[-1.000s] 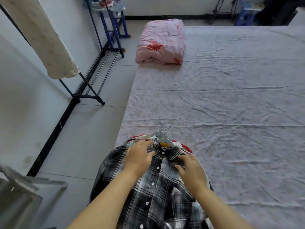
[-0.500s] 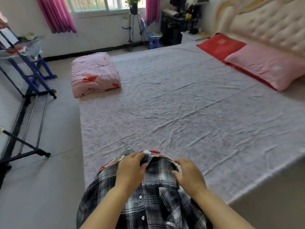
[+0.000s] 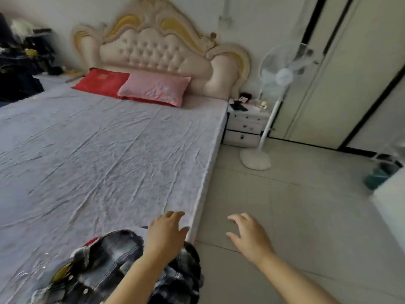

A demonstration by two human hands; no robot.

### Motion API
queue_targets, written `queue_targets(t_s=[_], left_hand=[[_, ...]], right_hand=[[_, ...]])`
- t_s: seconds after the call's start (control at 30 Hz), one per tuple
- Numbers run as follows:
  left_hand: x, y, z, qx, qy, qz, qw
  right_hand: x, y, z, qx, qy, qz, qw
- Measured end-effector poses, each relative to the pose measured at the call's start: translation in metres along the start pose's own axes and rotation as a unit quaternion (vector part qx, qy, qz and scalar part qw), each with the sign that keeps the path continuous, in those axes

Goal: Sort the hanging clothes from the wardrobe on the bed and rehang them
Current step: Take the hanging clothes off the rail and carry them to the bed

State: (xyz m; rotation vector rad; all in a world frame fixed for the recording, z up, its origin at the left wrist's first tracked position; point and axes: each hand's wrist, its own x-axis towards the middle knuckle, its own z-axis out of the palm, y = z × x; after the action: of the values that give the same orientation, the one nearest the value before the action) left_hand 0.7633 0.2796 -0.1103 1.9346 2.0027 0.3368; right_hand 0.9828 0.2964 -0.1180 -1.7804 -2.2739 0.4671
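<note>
Head camera looks down past my two arms at the near corner of the bed (image 3: 109,150). My left hand (image 3: 166,234) hovers over that corner, its fingers (image 3: 175,216) spread and relaxed, grasping nothing. My right hand (image 3: 248,236) hangs over the tiled floor (image 3: 306,216) just off the bed's edge, its fingers likewise loose and released, with nothing in them.

The black-and-white plaid shirt (image 3: 109,260) lies bunched on the sheet at the bed's corner, under my left forearm, and its lower part drapes over the edge. A red garment (image 3: 89,241) peeks from under it. A yellow hanger (image 3: 60,274) shows at the collar end, though that part is blurred.

Far up the bed a red pillow (image 3: 100,82) and a pink pillow (image 3: 153,88) lie touching against the tufted headboard (image 3: 153,47). Beside the bed stands a white nightstand (image 3: 245,128), with a white pedestal fan (image 3: 282,75) just next to it. The pale wardrobe doors (image 3: 350,73) rise behind the fan
</note>
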Motion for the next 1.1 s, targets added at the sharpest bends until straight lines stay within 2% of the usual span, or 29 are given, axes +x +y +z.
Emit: queue_targets(t_s=[0.2,0.43,0.8,0.9,1.1], left_hand=[[0.005,0.150,0.034,0.013,-0.037,0.197,0.980],[-0.062,0.334,0.089,0.021,-0.092,0.389,0.916],[-0.253,0.569,0.173,0.029,-0.148,0.634,0.759],[-0.294,0.619,0.188,0.021,-0.153,0.686,0.711],[-0.346,0.723,0.225,-0.006,-0.166,0.759,0.629]], right_hand=[[-0.105,0.101,-0.061,-0.023,0.075,0.168,0.983],[-0.284,0.195,-0.119,-0.010,0.177,0.347,0.921],[-0.554,0.277,-0.162,0.011,0.294,0.564,0.772],[-0.604,0.293,-0.169,0.003,0.320,0.611,0.724],[-0.668,0.341,-0.200,-0.028,0.345,0.663,0.663]])
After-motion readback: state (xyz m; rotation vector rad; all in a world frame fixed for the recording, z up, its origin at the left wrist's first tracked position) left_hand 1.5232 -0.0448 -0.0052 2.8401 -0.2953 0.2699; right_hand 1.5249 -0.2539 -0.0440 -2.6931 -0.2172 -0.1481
